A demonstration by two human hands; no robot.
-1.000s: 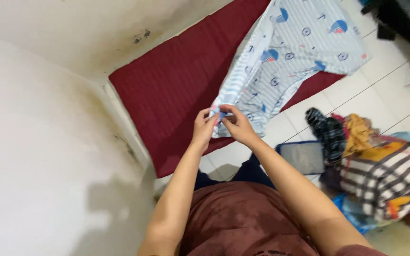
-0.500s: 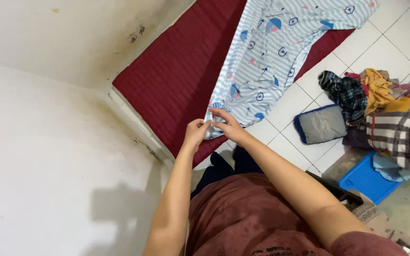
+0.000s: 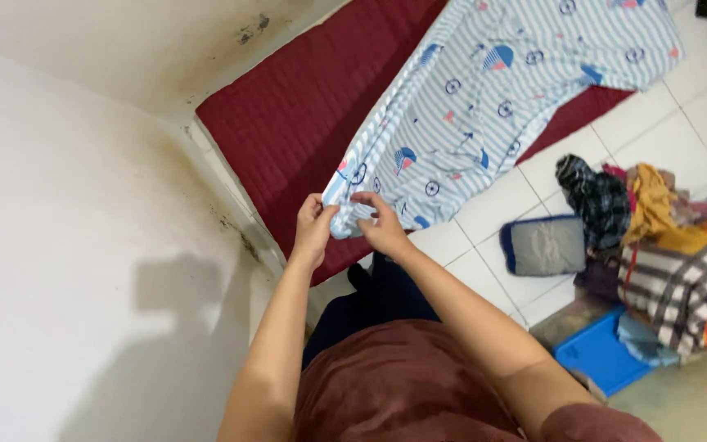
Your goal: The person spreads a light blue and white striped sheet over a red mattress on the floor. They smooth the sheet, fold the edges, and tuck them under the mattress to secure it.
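Two hands pinching one corner of a striped light-blue garment, left hand and right hand each in a closed grip on its hem, cloth spread across a dark red mattress, laundry pile on the tiled floor nearby

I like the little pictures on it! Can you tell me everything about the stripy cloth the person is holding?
The stripy cloth is soft-looking fabric, light blue and white, dotted with small blue and pink shapes and rings. It stretches from the dark red mat toward the person. The left hand and right hand pinch its near corner, lifting it; the far end lies spread flat, wrinkled.
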